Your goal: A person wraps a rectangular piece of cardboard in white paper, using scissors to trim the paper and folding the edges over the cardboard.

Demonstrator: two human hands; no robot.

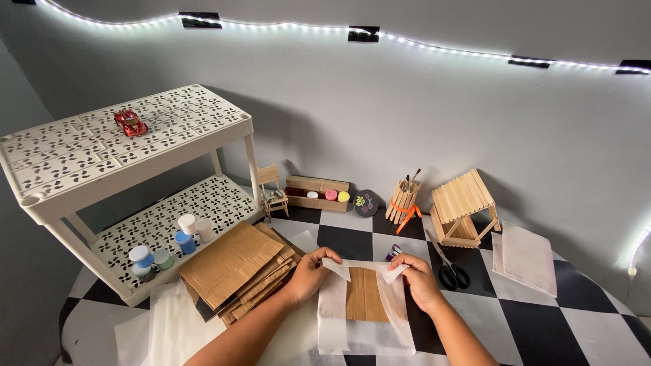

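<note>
A thin sheet of white tissue-like paper (333, 308) is folded around a small brown rectangle of corrugated cardboard (365, 295), near the front of the black-and-white chequered worktop (542, 325). The left hand (308, 274) pinches the paper's upper left flap, fingers closed on it; the right hand (419, 279) is clamped on the upper right flap. Just left lies a stack of brown cardboard sheets (237, 268). Right of the hands lie black-handled scissors (451, 271). Behind the right hand sits what may be a purple glue stick (393, 253), partly hidden. Farther off stand a wooden stick house (463, 207) and a white perforated plastic shelf (102, 146).
</note>
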